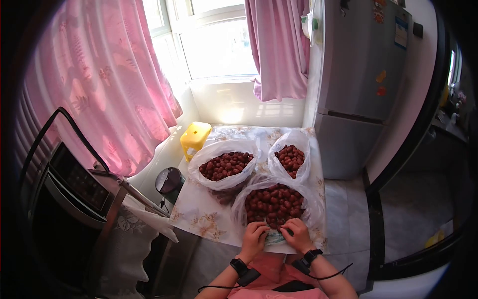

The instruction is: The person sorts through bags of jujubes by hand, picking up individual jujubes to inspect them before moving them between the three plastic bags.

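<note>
While the near bag (312, 205) gapes upward, likely for easy reach, left hand (255, 237) and right hand (298, 236) curl at its edge; whether they're gripping, I can't tell!

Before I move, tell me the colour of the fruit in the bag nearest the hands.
The fruit is dark reddish-brown, best seen in the head view.

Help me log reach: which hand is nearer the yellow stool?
Left. The left hand is below and right of the yellow stool in the picture, at the front bag; the right hand is farther right.
</note>
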`<control>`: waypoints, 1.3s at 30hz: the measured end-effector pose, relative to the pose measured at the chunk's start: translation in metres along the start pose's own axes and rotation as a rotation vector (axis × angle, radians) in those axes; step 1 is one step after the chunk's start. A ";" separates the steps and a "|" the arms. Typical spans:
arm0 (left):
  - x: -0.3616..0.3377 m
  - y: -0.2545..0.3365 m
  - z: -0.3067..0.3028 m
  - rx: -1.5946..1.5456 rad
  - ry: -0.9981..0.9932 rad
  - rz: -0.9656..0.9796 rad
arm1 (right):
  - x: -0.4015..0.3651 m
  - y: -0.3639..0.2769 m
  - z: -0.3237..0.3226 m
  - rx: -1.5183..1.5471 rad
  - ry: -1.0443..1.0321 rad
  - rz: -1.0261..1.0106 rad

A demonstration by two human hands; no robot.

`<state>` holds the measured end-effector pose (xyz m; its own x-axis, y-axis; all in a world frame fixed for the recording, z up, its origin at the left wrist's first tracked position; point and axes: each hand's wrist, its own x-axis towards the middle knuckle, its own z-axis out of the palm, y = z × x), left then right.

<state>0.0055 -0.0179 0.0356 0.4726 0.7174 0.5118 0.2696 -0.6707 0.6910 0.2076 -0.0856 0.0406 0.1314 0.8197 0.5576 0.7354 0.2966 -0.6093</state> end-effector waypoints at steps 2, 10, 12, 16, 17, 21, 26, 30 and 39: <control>-0.001 -0.001 0.000 -0.001 0.004 -0.001 | 0.000 0.000 0.000 -0.002 0.001 -0.005; -0.009 0.015 -0.011 -0.074 0.074 -0.060 | 0.001 -0.003 -0.001 0.026 -0.001 0.009; -0.017 0.017 -0.023 -0.042 0.087 -0.077 | 0.001 -0.002 -0.001 0.022 0.008 0.010; -0.037 0.017 -0.046 -0.209 0.111 -0.295 | 0.000 0.001 0.001 0.027 0.007 0.001; -0.045 0.009 -0.050 -0.255 0.095 -0.325 | 0.000 -0.001 0.000 0.025 0.006 0.004; -0.104 0.012 -0.088 -0.348 -0.029 -0.790 | 0.001 -0.002 -0.002 0.021 0.005 0.011; -0.286 0.002 -0.141 -0.349 -0.464 -1.562 | 0.001 -0.004 -0.002 0.030 -0.003 0.018; -0.300 -0.015 -0.147 -0.363 -0.500 -1.576 | 0.002 -0.003 -0.001 0.013 -0.001 0.016; -0.306 -0.016 -0.157 -0.439 -0.474 -1.605 | 0.000 -0.002 0.000 0.007 -0.005 0.020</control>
<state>-0.2754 -0.1969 -0.0523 0.1903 0.3976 -0.8976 0.4885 0.7548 0.4379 0.2060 -0.0860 0.0416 0.1425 0.8279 0.5425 0.7281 0.2836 -0.6240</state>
